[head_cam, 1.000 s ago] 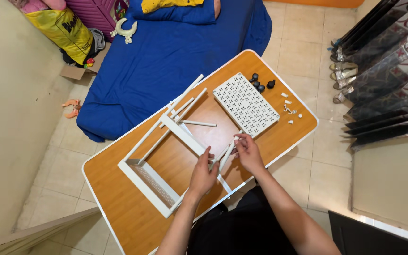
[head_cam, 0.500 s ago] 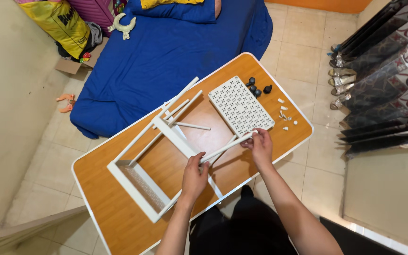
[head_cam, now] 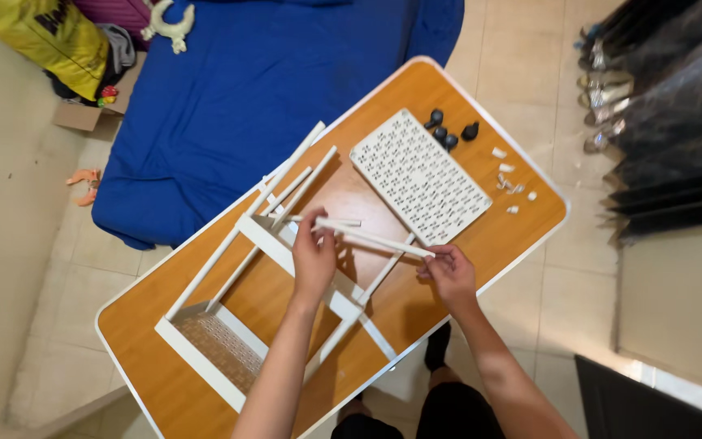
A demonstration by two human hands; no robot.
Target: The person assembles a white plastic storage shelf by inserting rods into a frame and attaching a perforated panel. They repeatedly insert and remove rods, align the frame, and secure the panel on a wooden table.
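- The left hand (head_cam: pixel 312 258) is curling its fingers around one end of a thin white plastic rod (head_cam: pixel 374 238), thumb and fingertips pinching it just above the middle of the table.
- The right hand (head_cam: pixel 448 272) is pinching the other end of the same rod between thumb and forefinger, with the remaining fingers tucked loosely underneath.
- The rod is being held level between both hands, slightly raised over the orange wooden folding table with a white edge (head_cam: pixel 481 244), running from left to right near the table's near edge.
- A partly assembled white plastic rack frame (head_cam: pixel 241 284) is lying on the table to the left of and beneath the left hand; its bars are forming an open rectangle, and a perforated panel is showing inside its near left end.
- A white perforated rectangular shelf panel (head_cam: pixel 420 175) is lying flat just beyond the rod, far and to the right of the frame.
- Four small black rounded caps (head_cam: pixel 451 132) are sitting close together at the far corner of that panel.
- Several small white connector pieces (head_cam: pixel 509 183) are lying scattered near the right edge of the table.
- A bed with a blue cover (head_cam: pixel 270 73) is standing beyond the far left side of the table.
- A yellow bag (head_cam: pixel 50 36) is resting at the far left.
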